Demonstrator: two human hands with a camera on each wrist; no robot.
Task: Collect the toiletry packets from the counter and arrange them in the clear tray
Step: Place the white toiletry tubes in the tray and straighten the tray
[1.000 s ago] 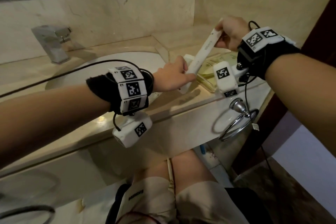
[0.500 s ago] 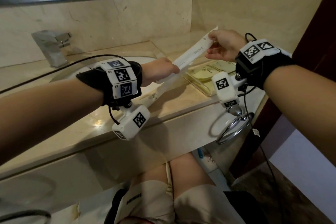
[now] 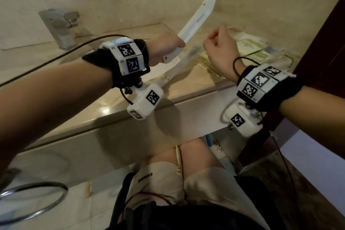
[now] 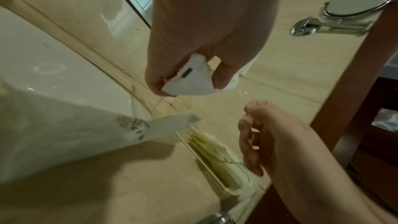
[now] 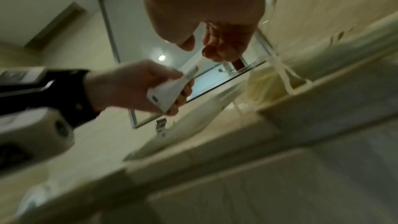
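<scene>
My left hand (image 3: pixel 164 50) grips 1 long white packet (image 3: pixel 197 18) by its lower end, thumb and fingers curled round it, so the free end slants up toward 1 o'clock against the wall. I hold it low like that, I think, to keep the length clear of the counter (image 3: pixel 186 84) while I line it up with the clear tray (image 3: pixel 287 61), which sits at 3 o'clock from that hand, near the counter's right end, with pale yellowish packets (image 3: pixel 248 46) already lying flat in it. My right hand (image 3: pixel 222 48) hovers over the tray's near edge, fingers loosely curled and holding nothing, probably ready to take the packet. A 2nd long white packet (image 3: pixel 179 67) lies on the counter just below my left hand, at 6 o'clock, not yet collected.
</scene>
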